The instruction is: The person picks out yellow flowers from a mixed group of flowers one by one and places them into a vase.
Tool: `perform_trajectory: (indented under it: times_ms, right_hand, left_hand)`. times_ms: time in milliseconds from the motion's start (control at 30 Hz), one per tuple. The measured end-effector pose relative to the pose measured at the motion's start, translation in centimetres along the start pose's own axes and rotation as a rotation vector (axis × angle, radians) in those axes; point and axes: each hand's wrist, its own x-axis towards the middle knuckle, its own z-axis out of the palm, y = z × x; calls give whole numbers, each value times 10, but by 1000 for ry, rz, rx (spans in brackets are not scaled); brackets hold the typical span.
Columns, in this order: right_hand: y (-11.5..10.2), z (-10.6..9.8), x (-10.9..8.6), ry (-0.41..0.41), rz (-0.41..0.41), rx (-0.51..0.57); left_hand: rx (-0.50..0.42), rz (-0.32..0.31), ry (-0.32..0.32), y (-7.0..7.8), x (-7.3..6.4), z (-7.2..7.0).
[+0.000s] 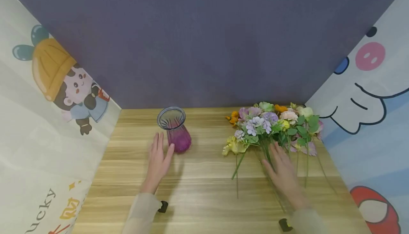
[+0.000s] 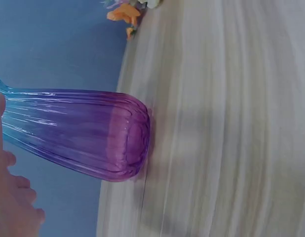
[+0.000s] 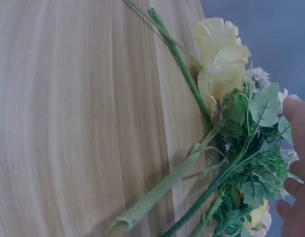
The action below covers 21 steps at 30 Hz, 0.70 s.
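A ribbed glass vase, purple at the base and bluish toward its flared rim, stands upright on the table. My left hand is beside its left side with fingers extended, the thumb close to the glass; whether it touches cannot be told. In the left wrist view the vase partly lies behind the fingers. On the right lies a heap of artificial flowers in purple, yellow, orange and pink. Over their green stems my right hand reaches with loosely straight fingers. A yellow flower appears in the right wrist view.
The wooden table meets a dark blue-grey wall at the back. Cartoon-printed panels flank it, one on the left and one on the right. Several loose stems point toward the front of the table.
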Motion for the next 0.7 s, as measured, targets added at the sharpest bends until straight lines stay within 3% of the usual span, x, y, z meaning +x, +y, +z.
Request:
perform_trajectory:
  times_ms: [400,700]
  right_hand:
    - [-9,12,-3,-30,5,-6]
    - [-18,26,0,37,-53,39]
  left_hand:
    - [-164,-1,94,4,19,10]
    - [-205,-12,126,4,26,15]
